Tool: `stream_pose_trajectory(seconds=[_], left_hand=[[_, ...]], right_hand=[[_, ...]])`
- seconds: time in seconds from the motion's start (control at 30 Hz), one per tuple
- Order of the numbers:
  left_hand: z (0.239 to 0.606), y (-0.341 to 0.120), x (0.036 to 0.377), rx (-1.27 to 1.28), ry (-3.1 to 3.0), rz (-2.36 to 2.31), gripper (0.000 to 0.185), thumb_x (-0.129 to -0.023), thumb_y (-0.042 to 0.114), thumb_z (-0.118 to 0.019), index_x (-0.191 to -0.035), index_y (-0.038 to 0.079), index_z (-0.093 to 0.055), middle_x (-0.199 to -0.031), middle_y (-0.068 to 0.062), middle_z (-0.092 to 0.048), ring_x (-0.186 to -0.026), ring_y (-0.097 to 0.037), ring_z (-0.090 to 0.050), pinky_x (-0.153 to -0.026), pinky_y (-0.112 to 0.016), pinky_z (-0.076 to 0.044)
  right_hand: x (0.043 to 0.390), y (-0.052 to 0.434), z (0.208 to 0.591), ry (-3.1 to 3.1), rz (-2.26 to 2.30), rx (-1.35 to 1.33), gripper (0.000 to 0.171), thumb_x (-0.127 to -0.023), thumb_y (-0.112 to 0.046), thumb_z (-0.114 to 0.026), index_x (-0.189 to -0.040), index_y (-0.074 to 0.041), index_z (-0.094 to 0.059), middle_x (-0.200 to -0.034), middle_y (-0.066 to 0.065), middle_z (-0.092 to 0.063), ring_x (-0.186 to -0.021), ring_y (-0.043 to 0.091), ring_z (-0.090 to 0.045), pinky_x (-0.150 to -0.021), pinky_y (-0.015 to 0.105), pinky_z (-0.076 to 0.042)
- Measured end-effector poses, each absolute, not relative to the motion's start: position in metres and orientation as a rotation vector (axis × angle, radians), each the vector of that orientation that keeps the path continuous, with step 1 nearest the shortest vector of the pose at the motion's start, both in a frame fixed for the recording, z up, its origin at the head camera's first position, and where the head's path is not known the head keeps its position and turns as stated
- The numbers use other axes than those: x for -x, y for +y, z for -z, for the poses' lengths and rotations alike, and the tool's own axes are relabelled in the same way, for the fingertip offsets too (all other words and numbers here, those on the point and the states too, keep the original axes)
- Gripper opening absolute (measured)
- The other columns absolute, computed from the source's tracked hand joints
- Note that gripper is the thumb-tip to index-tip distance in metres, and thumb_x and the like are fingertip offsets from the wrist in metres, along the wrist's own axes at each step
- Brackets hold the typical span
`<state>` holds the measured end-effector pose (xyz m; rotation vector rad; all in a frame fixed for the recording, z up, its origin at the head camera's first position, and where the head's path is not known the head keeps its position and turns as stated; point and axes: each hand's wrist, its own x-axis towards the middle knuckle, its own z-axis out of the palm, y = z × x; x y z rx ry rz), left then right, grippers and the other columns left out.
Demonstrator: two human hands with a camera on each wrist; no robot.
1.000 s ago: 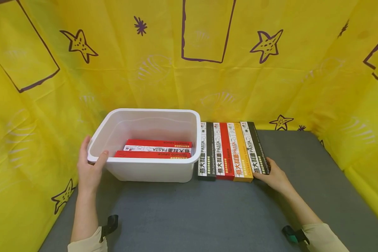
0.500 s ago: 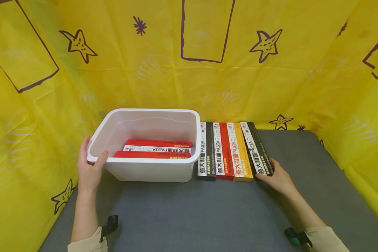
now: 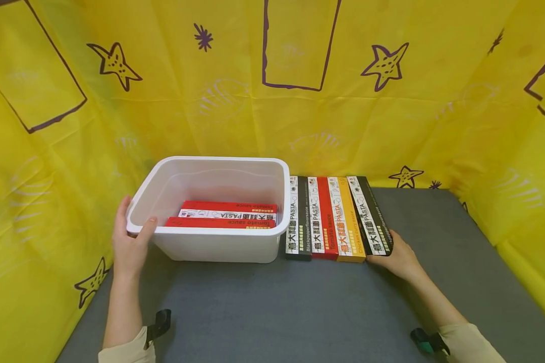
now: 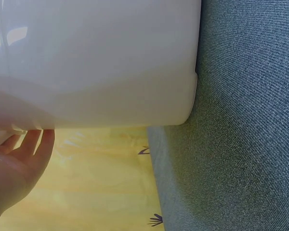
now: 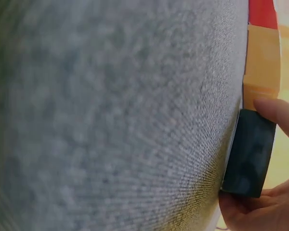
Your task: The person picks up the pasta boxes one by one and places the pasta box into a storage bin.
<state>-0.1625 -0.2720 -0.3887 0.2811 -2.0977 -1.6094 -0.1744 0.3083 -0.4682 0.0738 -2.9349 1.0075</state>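
My left hand [image 3: 131, 244] grips the left front corner of a white plastic bin [image 3: 218, 247], thumb over the rim and fingers along the outside wall. Inside the bin lie red tomato sauce pasta boxes [image 3: 222, 223]. At the right end of a row of boxes, my right hand [image 3: 399, 257] pinches the near end of a black pepper pasta box [image 3: 370, 217]. In the right wrist view, thumb and fingers sit on opposite sides of that box's dark end [image 5: 249, 154]. Its near end is angled slightly away from the yellow chicken curry pasta box [image 3: 347, 222] beside it.
Left of the yellow box lie a red tomato sauce pasta box [image 3: 323, 222] and another black pepper pasta box [image 3: 298, 222], close against the bin. Everything stands on a grey cloth-covered table [image 3: 263, 312]. A yellow patterned curtain [image 3: 318, 121] encloses the back and sides.
The near end of the right-hand black box has swung a little to the right and appears slightly raised, with my right hand on it. My left hand and the bin have stayed put.
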Motion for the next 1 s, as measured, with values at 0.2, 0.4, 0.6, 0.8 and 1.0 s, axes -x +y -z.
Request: stream_pose_trajectory(seconds=[0.2, 0.4, 0.6, 0.8, 1.0], left_hand=[[0.389, -0.272, 0.164, -0.281, -2.102, 1.613, 0.070, -0.090, 0.021, -0.062, -0.152, 0.033, -0.031, -0.151, 0.002, -0.038, -0.121, -0.016, -0.041, -0.105, -0.036, -0.037], [0.389, -0.272, 0.164, -0.276, -2.092, 1.620, 0.070, -0.090, 0.020, -0.062, -0.152, 0.032, -0.031, -0.151, 0.001, -0.037, -0.121, -0.016, -0.040, -0.106, -0.037, -0.037], [0.389, -0.272, 0.163, -0.276, -2.079, 1.626, 0.070, -0.090, 0.019, -0.062, -0.152, 0.031, -0.032, -0.150, 0.000, -0.038, -0.121, -0.017, -0.040, -0.105, -0.035, -0.036], [0.388, -0.272, 0.162, -0.269, -2.080, 1.618, 0.070, -0.090, 0.020, -0.062, -0.152, 0.032, -0.032, -0.150, 0.001, -0.038, -0.121, -0.017, -0.040, -0.105, -0.036, -0.037], [0.387, -0.271, 0.162, -0.281, -2.087, 1.622, 0.069, -0.090, 0.022, -0.062, -0.151, 0.034, -0.031, -0.150, 0.002, -0.038, -0.121, -0.017, -0.041, -0.106, -0.037, -0.037]], right_hand=[[0.171, 0.309, 0.465, -2.994, -1.015, 0.068, 0.109, -0.073, -0.039, -0.081, -0.144, 0.018, -0.021, -0.132, 0.043, -0.041, -0.114, 0.057, -0.047, -0.089, 0.062, -0.042], [0.167, 0.311, 0.458, -3.004, -1.082, 0.199, 0.109, -0.077, -0.043, -0.078, -0.149, 0.010, -0.015, -0.140, 0.040, -0.035, -0.120, 0.058, -0.040, -0.091, 0.064, -0.039], [0.162, 0.309, 0.448, -2.917, -1.192, 0.338, 0.108, -0.080, -0.051, -0.075, -0.154, -0.002, -0.015, -0.146, 0.034, -0.032, -0.126, 0.052, -0.037, -0.093, 0.063, -0.036], [0.159, 0.306, 0.439, -2.765, -1.288, 0.405, 0.100, -0.082, -0.051, -0.072, -0.156, -0.009, -0.020, -0.150, 0.031, -0.030, -0.131, 0.053, -0.032, -0.097, 0.067, -0.031], [0.161, 0.305, 0.435, -2.614, -1.340, 0.485, 0.091, -0.082, -0.049, -0.073, -0.155, -0.017, -0.028, -0.150, 0.027, -0.034, -0.133, 0.048, -0.034, -0.100, 0.064, -0.032]])
